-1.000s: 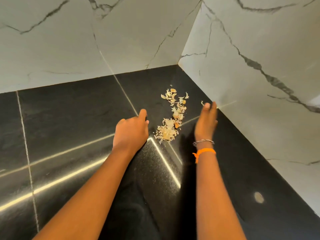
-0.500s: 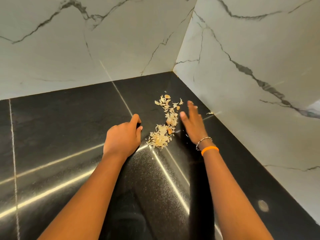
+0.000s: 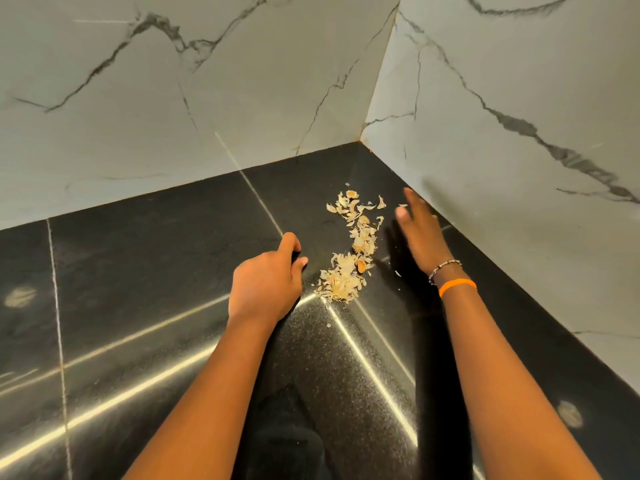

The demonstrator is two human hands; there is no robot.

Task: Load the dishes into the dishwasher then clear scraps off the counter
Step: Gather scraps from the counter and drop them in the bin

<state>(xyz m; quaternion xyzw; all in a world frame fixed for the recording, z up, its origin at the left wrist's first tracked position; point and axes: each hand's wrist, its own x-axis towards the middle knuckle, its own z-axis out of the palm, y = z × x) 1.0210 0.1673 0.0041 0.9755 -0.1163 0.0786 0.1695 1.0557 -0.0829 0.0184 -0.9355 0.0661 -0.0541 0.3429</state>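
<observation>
A strip of pale, papery scraps, like garlic skins, lies on the black polished counter near the corner of two marble walls. My left hand rests on the counter just left of the scraps' near end, fingers curled under, holding nothing that I can see. My right hand stands on its edge to the right of the scraps, fingers straight and pointing toward the corner, close to the right wall. No dishes or dishwasher are in view.
White marble walls with dark veins close off the back and the right side. The counter stretches to the left and toward me, with bright light streaks reflected on it.
My right hand has moved farther along the right wall toward the corner, past the scraps' far end. My left hand has stayed beside the near end of the scraps.
</observation>
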